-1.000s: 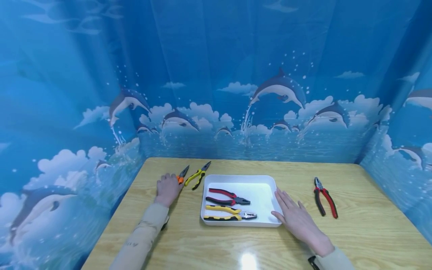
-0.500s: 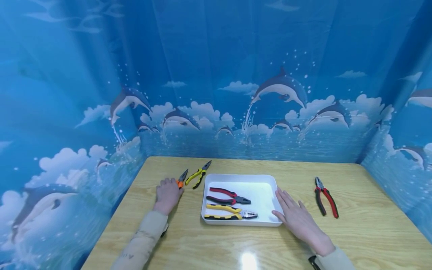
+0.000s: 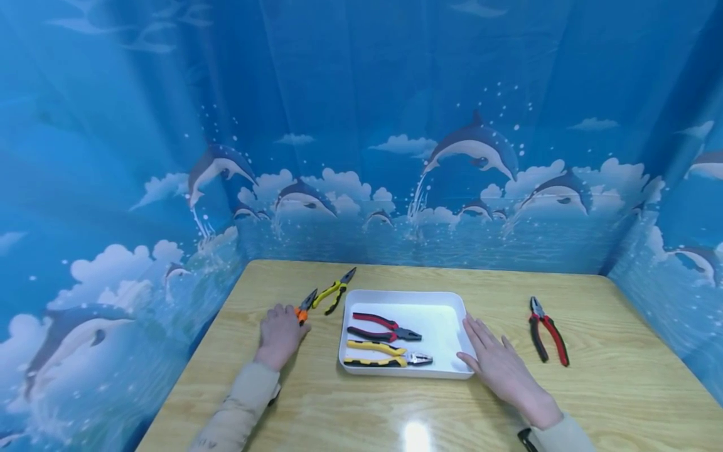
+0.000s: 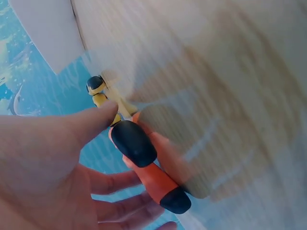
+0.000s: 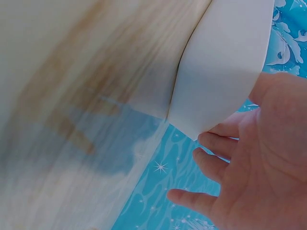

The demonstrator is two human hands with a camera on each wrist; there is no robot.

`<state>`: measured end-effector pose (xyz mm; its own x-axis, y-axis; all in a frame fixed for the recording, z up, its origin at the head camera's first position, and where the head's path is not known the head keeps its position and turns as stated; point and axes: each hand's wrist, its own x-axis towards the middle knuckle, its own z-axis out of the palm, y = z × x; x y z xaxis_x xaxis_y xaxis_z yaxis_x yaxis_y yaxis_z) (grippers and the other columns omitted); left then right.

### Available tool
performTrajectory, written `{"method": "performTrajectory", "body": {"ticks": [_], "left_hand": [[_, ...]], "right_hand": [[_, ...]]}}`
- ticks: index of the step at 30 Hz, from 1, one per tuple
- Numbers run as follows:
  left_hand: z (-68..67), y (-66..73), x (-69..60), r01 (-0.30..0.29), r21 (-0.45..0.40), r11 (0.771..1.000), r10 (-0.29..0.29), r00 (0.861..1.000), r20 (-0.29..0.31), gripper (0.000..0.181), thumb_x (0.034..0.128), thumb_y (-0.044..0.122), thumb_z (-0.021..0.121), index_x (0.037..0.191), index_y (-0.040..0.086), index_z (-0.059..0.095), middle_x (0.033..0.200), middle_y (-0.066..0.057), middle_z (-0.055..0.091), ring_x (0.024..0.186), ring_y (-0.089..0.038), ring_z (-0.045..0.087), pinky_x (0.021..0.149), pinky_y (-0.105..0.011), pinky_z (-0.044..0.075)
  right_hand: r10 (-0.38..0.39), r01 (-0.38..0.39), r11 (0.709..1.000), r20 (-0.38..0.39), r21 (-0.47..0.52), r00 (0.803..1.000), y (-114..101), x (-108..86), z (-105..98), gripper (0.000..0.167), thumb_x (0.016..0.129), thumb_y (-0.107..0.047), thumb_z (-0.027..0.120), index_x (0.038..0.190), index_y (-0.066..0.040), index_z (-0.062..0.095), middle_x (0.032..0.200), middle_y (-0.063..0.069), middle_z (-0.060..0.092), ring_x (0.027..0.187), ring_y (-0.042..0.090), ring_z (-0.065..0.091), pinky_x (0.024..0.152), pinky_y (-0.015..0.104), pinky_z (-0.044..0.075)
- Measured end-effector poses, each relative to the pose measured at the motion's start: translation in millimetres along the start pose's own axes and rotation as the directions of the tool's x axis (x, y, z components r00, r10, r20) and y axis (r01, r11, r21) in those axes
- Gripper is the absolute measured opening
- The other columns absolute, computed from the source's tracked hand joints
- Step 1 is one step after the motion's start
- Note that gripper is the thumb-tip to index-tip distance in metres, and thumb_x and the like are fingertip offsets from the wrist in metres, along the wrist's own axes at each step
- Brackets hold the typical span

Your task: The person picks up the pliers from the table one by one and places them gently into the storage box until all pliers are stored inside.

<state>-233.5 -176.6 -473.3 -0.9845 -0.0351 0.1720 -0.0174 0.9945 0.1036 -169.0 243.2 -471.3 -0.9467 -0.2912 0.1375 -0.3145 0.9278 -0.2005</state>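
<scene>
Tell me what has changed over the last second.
The left hand has drawn the orange pliers a little toward the person; no new hold or release shows. As before: the right hand against the right side of the white tray, the two pliers in it, the yellow pliers to its left and the red-and-black pliers on the table at the right.

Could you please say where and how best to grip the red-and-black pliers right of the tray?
Probably across both handles, just below the pivot, coming from above and the near side with the right hand. The pliers lie with their metal nose pointing away and handles splayed toward the person, closest together near the pivot.
</scene>
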Motion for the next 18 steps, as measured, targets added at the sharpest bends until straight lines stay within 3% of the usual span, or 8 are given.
{"method": "performTrajectory", "body": {"ticks": [3,8,13,18], "left_hand": [[0.0,0.3,-2.3,0.005,0.003,1.0,-0.005,1.0,0.009,0.055,0.0891,0.042,0.076,0.097,-0.009,0.058,0.086,-0.021,0.052,0.079,-0.033,0.055,0.064,-0.046,0.05],[1.8,1.4,-3.2,-0.002,0.019,1.0,0.003,0.998,-0.06,0.045,0.0869,0.03,0.077,0.09,-0.008,0.055,0.084,-0.02,0.05,0.078,-0.033,0.053,0.061,-0.044,0.051],[0.0,-0.3,-0.1,0.007,0.044,0.999,-0.006,0.999,-0.037,0.041,0.0923,0.027,0.069,0.083,-0.008,0.05,0.079,-0.018,0.046,0.074,-0.028,0.047,0.058,-0.041,0.048],[5.4,-7.4,5.9,-0.031,0.115,0.993,0.05,0.985,-0.165,0.052,0.0938,0.038,0.071,0.076,-0.005,0.047,0.073,-0.016,0.044,0.068,-0.026,0.043,0.053,-0.037,0.043]], "right_hand": [[0.0,0.0,1.0,-0.001,-0.001,1.0,0.6,-0.3,0.7,0.069,0.102,-0.037,0.059,0.154,0.003,0.036,0.159,0.023,0.034,0.144,0.045,0.034,0.108,0.073,0.029],[-0.005,0.005,1.0,-0.006,-0.005,1.0,1.4,-0.1,2.0,0.069,0.103,-0.039,0.058,0.154,0.002,0.036,0.159,0.023,0.034,0.144,0.044,0.035,0.107,0.073,0.03],[0.0,0.0,1.0,0.004,0.007,1.0,1.6,-0.1,2.6,0.07,0.103,-0.04,0.057,0.154,0.002,0.035,0.16,0.022,0.033,0.145,0.044,0.033,0.108,0.073,0.029],[0.001,-0.001,1.0,0.003,-0.001,1.0,1.9,0.2,2.0,0.07,0.103,-0.039,0.057,0.154,0.002,0.035,0.16,0.022,0.033,0.145,0.044,0.033,0.108,0.073,0.029]]}}
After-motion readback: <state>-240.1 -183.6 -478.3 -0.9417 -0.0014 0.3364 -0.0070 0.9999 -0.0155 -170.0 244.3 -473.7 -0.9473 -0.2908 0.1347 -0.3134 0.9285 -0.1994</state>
